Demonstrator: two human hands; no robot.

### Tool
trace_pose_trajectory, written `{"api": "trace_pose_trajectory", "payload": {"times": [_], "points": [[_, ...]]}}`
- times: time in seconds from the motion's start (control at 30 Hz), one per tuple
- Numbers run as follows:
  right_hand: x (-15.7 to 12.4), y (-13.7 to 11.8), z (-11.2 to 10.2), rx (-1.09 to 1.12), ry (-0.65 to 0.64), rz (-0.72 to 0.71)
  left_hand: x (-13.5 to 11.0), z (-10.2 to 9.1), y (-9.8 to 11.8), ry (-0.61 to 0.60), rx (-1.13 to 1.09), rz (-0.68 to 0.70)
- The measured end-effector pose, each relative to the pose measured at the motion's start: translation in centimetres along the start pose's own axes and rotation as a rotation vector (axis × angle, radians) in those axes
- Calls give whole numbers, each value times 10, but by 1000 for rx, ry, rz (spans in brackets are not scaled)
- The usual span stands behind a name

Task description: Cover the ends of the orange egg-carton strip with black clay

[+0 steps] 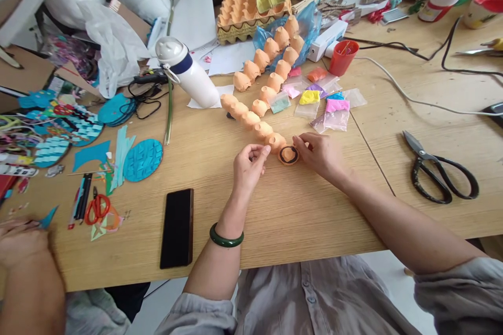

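Egg-carton cup (288, 155), orange, with a dark ring round its top, sits on the bench (298, 209) about mid-width, nearer the near edge than the far one. It is at the near end of a diagonal row of orange cups (259, 107) that runs off toward the far edge. Left hand (247, 167) is just left of the cup, not touching it. Its grip is closed, thumb and forefinger pinched tip to tip, and whatever is between them is too small to make out. Right hand (320, 154) is on the other side, fingers bent, tips at the cup's right edge. Can't tell if that grip actually pinches the wall or only rests against it. The cup looks like cut pressed pulp, so probably very light, fairly stiff but easy to crush or tear, with a rough surface that should not slip. The safest hold is likely a light two-sided pinch low on the outer wall, keeping off the ring in case it smears. Small bags of coloured material (336, 107) lie beyond the right hand, black scissors (440, 175) toward the right edge, a phone (177, 227) near the near edge on the left. Another person's hand (21, 243) is at the near left corner.
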State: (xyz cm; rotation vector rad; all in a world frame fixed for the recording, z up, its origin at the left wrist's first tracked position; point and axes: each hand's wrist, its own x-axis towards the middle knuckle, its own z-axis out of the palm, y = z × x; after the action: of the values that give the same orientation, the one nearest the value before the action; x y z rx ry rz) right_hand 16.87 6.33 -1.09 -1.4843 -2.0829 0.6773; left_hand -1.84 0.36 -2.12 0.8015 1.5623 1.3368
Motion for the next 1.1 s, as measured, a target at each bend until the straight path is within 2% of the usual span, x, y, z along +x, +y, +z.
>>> {"api": "trace_pose_trajectory", "payload": {"times": [0.1, 0.17, 0.27, 0.37, 0.47, 0.67, 0.87, 0.97, 1.1], "points": [[0, 3, 3, 27, 89, -65, -4, 3, 11, -31, -259, 19], [-1, 3, 3, 122, 190, -129, -8, 6, 21, -87, -444, -23], [-3, -1, 0, 217, 345, -356, -16, 9, 33, -193, -634, -80], [-9, -8, -2, 146, 369, -644, -25, 12, 40, -286, -706, -87], [-15, -13, 2, 92, 334, -786, -34, 17, 42, -338, -707, -123], [-20, -15, 11, 100, 342, -783, -47, 25, 46, -359, -700, -155], [-21, -15, 10, 126, 340, -793, -44, 23, 38, -392, -538, 32], [-20, -15, 6, 121, 328, -720, -41, 21, 29, -298, -403, 140], [-17, -14, 2, 100, 376, -690, -37, 19, 21, -111, -203, 167]]}}
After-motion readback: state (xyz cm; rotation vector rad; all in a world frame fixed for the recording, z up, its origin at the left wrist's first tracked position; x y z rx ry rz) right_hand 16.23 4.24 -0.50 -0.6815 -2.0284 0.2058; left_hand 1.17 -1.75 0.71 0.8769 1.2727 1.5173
